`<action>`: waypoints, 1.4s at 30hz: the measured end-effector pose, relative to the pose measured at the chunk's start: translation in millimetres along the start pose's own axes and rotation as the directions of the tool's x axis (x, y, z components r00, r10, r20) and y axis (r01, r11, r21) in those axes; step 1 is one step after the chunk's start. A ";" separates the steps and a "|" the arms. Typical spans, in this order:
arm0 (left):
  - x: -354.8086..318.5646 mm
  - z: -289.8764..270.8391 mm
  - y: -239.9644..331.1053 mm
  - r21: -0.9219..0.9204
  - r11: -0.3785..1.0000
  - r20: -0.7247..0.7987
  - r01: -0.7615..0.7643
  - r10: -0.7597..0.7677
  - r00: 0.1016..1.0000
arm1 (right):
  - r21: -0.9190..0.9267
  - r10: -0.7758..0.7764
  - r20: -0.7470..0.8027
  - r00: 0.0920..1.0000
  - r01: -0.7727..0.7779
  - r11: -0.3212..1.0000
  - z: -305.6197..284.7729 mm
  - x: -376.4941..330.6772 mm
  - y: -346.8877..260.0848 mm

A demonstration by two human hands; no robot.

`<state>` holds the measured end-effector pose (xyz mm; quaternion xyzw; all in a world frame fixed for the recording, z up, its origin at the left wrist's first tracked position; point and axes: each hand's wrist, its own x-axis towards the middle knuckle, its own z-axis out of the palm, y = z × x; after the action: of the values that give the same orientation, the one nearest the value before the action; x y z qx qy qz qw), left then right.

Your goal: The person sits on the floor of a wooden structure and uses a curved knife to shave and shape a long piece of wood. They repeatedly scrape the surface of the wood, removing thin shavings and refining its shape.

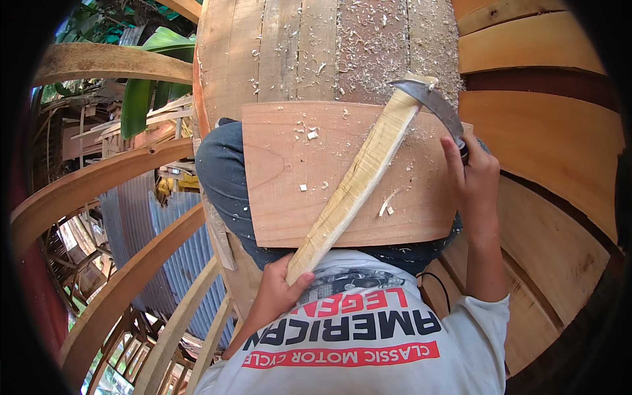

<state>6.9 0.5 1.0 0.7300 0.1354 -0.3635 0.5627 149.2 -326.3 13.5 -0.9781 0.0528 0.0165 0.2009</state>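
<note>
A long pale wooden stick [359, 181], carved rough along its length, lies slanted across a reddish flat board [283, 191] that rests on my lap. My left hand [276, 293] grips the stick's lower end near my chest. My right hand [471, 174] holds the handle of a curved metal blade [428, 99], whose tip meets the stick's upper end. Small wood chips lie scattered on the board.
Ahead is a plank surface [329, 46] covered in shavings. Curved wooden ribs [99, 181] of a boat frame arc at the left, with corrugated metal sheets [171, 257] and green leaves [141, 99] below and beyond. Wide orange planks [553, 138] run along the right.
</note>
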 end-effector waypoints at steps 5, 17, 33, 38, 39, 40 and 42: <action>-4.9 7.0 -7.2 0.008 1.000 -0.065 -0.017 0.018 0.998 | -0.120 -0.034 0.004 0.999 0.034 0.992 6.3 19.8 12.8; -3.9 -12.4 -13.8 -0.013 1.000 0.036 0.027 -0.027 0.999 | 0.007 -0.447 0.098 0.889 0.449 0.893 12.4 -26.0 -17.8; -6.6 -13.6 -32.7 -0.147 0.989 0.080 0.007 0.005 0.997 | 0.021 -0.029 -0.051 0.998 0.030 0.999 -5.8 15.3 4.7; -8.2 -10.7 -29.7 -0.241 0.969 0.108 0.061 -0.036 0.993 | 0.553 0.207 -0.062 0.976 -0.139 0.821 -25.4 16.8 7.2; -7.5 -11.3 -27.3 -0.251 0.964 0.124 0.083 -0.053 0.991 | 0.581 0.169 -0.038 0.985 -0.116 0.806 -21.4 9.5 1.5; -5.1 -11.5 -27.6 -0.247 0.967 0.146 0.069 -0.034 0.989 | 0.605 0.129 -0.015 0.992 -0.094 0.791 -15.5 2.9 -3.0; -1.2 -8.8 -25.1 -0.226 0.973 0.114 0.038 -0.013 0.993 | 0.650 0.074 0.059 0.995 -0.095 0.754 -4.9 -7.8 -15.9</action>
<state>-5.8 17.2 -15.4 0.6374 0.1539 -0.3931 0.6446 143.3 -312.9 24.6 -0.8432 0.0963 0.0206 0.5285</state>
